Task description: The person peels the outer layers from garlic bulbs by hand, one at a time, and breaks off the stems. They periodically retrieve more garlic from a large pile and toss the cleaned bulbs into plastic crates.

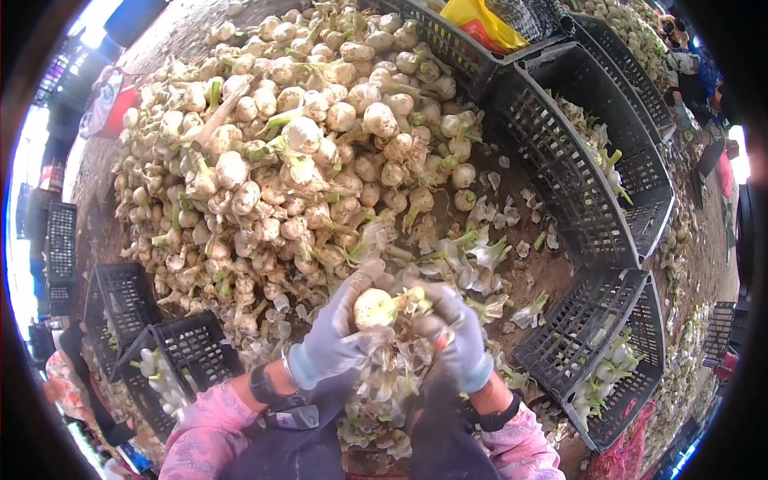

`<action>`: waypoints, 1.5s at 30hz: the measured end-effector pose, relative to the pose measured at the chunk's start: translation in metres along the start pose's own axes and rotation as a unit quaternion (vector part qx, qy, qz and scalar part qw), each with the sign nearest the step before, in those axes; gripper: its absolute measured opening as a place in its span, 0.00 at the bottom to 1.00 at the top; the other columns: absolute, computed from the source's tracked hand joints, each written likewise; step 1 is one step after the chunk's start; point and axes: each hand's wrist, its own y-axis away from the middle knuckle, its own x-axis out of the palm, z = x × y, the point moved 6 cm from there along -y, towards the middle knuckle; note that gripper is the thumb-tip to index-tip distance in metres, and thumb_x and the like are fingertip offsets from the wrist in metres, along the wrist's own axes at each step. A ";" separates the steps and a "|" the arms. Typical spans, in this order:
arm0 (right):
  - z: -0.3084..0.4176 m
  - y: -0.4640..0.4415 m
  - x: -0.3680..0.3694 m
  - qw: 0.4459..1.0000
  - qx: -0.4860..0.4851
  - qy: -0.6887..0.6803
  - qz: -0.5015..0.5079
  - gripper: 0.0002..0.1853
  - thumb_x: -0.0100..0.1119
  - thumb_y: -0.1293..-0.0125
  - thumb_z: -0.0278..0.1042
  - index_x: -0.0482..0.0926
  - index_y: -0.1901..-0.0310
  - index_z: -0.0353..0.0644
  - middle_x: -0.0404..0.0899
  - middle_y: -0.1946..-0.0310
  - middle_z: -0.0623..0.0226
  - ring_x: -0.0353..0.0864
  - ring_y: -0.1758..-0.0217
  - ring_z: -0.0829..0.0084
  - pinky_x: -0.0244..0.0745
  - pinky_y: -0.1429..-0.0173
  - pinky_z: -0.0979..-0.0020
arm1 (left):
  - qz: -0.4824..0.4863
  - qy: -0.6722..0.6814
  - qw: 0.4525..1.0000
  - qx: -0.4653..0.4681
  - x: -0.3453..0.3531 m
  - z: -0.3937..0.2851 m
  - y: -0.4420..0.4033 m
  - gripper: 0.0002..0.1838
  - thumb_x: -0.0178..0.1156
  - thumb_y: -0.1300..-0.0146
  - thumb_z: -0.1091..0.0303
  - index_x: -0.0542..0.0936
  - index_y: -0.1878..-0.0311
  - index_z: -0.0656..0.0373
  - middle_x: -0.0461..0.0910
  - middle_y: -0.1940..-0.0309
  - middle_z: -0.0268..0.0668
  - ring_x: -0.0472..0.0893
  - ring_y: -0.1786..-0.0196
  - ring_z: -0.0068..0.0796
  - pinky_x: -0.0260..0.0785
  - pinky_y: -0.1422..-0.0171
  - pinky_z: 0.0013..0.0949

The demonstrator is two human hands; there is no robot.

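Note:
My left hand (340, 324), in a grey glove, is closed round a pale garlic bulb (374, 310) above my lap. The bulb's stem end points toward my right hand (460, 332), also gloved and slightly blurred. That hand's fingers are curled close to the stem; a small orange spot shows at them, but I cannot make out what they hold. Beyond both hands rises a large heap of unpeeled garlic bulbs (296, 176), some with green stem stubs. Papery skins and stem scraps (392, 360) lie below, between my legs.
Black plastic crates stand at the right: a tall one (572, 152) and a lower one (580, 328) containing trimmed stems (614, 368). At the left, another black crate (192, 352) holds white bulbs (156, 372). A yellow bag (484, 24) lies at the back. Other people are at the edges.

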 end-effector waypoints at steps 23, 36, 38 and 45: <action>0.011 0.007 0.014 0.996 -0.017 -0.047 -0.071 0.14 0.69 0.37 0.32 0.85 0.51 0.38 0.82 0.60 0.66 0.78 0.55 0.72 0.72 0.47 0.71 | 0.018 -0.186 0.974 0.125 0.014 -0.016 0.000 0.44 0.57 0.30 0.52 0.47 0.24 0.69 0.64 0.34 0.45 0.70 0.35 0.32 0.62 0.30 0.36; 0.025 0.000 0.005 0.969 -0.201 0.135 -0.040 0.14 0.72 0.44 0.30 0.87 0.55 0.44 0.85 0.63 0.64 0.83 0.60 0.64 0.77 0.53 0.68 | 0.015 0.055 0.995 -0.088 0.019 -0.004 0.004 0.41 0.52 0.27 0.44 0.54 0.26 0.67 0.72 0.38 0.42 0.76 0.41 0.30 0.70 0.36 0.33; 0.026 0.000 0.004 0.963 -0.221 0.154 -0.020 0.14 0.72 0.46 0.29 0.86 0.56 0.45 0.85 0.62 0.65 0.84 0.59 0.62 0.78 0.53 0.67 | 0.039 0.156 0.981 -0.107 0.019 0.006 0.003 0.42 0.54 0.29 0.42 0.56 0.27 0.67 0.73 0.39 0.42 0.77 0.42 0.30 0.72 0.38 0.33; 0.030 -0.003 0.003 0.940 -0.248 0.231 0.044 0.17 0.72 0.50 0.30 0.83 0.56 0.46 0.83 0.57 0.66 0.81 0.52 0.61 0.72 0.45 0.63 | 0.195 0.126 0.951 -0.204 0.018 0.015 0.015 0.38 0.59 0.33 0.43 0.65 0.32 0.65 0.80 0.50 0.47 0.85 0.60 0.36 0.80 0.62 0.34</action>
